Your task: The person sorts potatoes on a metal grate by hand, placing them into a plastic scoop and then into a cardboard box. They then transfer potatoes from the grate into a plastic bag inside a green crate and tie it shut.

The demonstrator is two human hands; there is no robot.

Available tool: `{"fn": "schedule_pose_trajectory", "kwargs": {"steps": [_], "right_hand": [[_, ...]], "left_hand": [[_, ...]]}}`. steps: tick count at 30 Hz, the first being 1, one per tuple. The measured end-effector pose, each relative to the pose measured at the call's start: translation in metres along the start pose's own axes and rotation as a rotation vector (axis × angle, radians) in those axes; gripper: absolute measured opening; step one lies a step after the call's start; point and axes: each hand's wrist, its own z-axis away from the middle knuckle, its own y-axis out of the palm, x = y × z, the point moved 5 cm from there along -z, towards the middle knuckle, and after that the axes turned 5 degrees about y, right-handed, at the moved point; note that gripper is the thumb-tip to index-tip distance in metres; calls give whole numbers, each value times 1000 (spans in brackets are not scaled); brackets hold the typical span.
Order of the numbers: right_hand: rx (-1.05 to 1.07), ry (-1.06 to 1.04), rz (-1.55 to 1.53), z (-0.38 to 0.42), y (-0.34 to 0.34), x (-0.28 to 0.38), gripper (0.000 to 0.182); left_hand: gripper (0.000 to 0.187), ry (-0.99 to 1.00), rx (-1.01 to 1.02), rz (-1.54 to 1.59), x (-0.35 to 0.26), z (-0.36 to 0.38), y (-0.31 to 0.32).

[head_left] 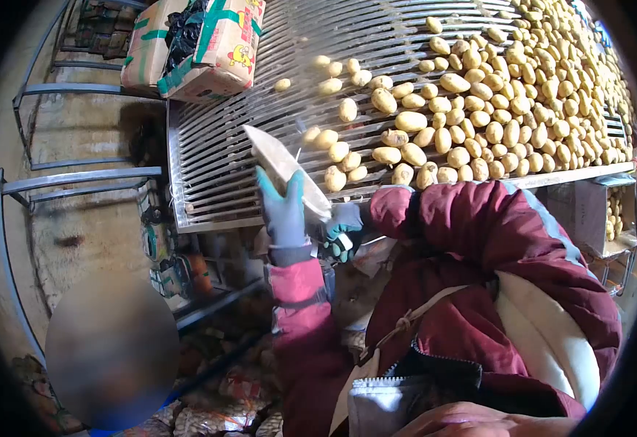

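Note:
A long, pale, flat piece with a pointed tip, like a large knife blade (278,158), slants over the near left part of a slatted metal rack (216,156). My left hand (284,215), in a grey and teal glove, is against it with thumb and fingers spread apart in a V. One finger lies over its side. At the lower end my right hand (343,227) is closed, gloved in dark grey and teal; its grip is partly hidden, and a small white patch shows there. Several loose potatoes (334,178) lie on the slats just beyond my hands.
Many potatoes (493,131) cover the rack's right side. A taped carton (213,51) with black plastic stands at its far left corner. Metal frames (85,175) stand on the left. Below right is another box (588,218). A blurred round shape (111,349) fills the lower left.

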Motion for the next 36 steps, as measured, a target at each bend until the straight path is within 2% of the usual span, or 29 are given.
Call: {"fn": "schedule_pose_trajectory", "kwargs": {"steps": [2, 3, 4, 6, 7, 8, 10, 11, 12, 13, 14, 17, 19, 20, 21, 23, 25, 27, 28, 31, 36], "right_hand": [[-52, 60, -33, 10, -5, 1, 29], [-81, 108, -46, 28, -14, 11, 32], [-94, 141, 19, 42, -19, 14, 31], [-129, 221, 211, 85, -33, 26, 30], [-150, 256, 283, 105, -35, 32, 30], [-186, 310, 317, 121, -42, 36, 27], [-315, 432, 363, 156, -58, 42, 22], [-381, 488, 385, 174, -65, 45, 19], [-381, 523, 536, 191, -70, 35, 19], [-496, 619, 280, 211, -77, 19, 22], [-530, 629, 191, 235, -80, 9, 25], [-659, 735, -137, 298, -135, 61, 38], [-946, 1063, -539, 349, -155, 103, 37], [-937, 1050, -548, 365, -162, 111, 37], [-915, 898, -311, 385, -178, 121, 38], [-999, 895, -328, 443, -188, 111, 39], [-1144, 970, -607, 493, -193, 107, 31], [-1250, 993, -761, 536, -204, 110, 25], [-1273, 978, -769, 553, -213, 114, 22], [-1288, 942, -791, 594, -234, 124, 23], [-1349, 889, -660, 632, -264, 149, 22]], "left_hand": [[93, 32, 28, -59, 26, -7, 11], [97, -30, 81, -17, 42, -9, 17], [97, -31, 114, -4, 29, -4, 35], [103, -167, 68, 229, 10, 18, 71], [108, -244, -1, 220, 18, 27, 84], [107, -240, 80, 235, 17, 27, 102], [106, -298, 47, 228, 27, 24, 142], [107, -152, 151, 325, 20, 22, 167], [107, -204, 120, 291, 19, 18, 186], [107, -220, 109, 275, 11, 16, 210], [108, -237, 98, 254, 3, 15, 234], [112, -245, 242, 307, -12, 15, 313], [109, -188, 296, 345, -16, 12, 379], [108, -134, 344, 340, -33, 18, 407], [108, -190, 374, 335, -43, 20, 436], [107, -116, 444, 257, -41, 21, 493], [106, 86, 518, 102, -43, 24, 543], [106, 301, 586, -56, -57, 29, 587], [105, 36, 547, 160, -79, 37, 608], [106, -115, 509, 429, -119, 44, 676], [109, -65, 555, 582, -138, 42, 734]]}}
